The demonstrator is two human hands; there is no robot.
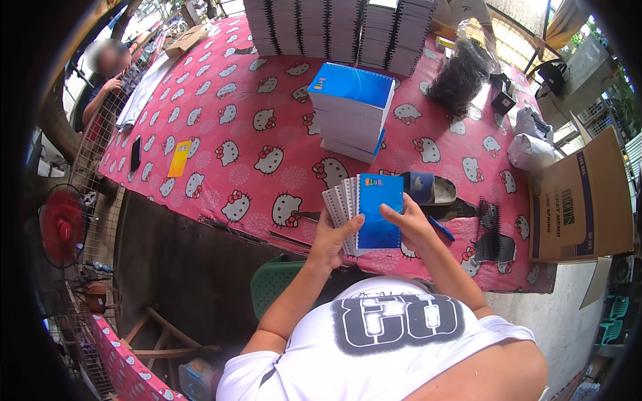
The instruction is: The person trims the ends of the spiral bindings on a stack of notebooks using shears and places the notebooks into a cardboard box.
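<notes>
In front of my chest, near the table's front edge, I hold a fanned bundle of punched sheets (341, 200) topped by a blue cover (379, 220). My left hand (334, 235) is closed around the bundle's left and lower side, thumb on the cover's edge. Gripping the right side, my right hand (413, 224) has its thumb pressed on the blue face. Fingers of both hands are partly hidden behind the paper. Just beyond stands a tall pile of loose punched sheets (351, 123) with a blue cover (351, 83) on top.
Spiral-bound stacks (321, 30) line the back. Rightward lie a slipper (433, 189), blue pen-like item (441, 230), black coils (489, 217), a bag of black coils (461, 77) and a cardboard box (582, 197). Leftward are a yellow pad (179, 159), a phone (136, 154) and another person (100, 100).
</notes>
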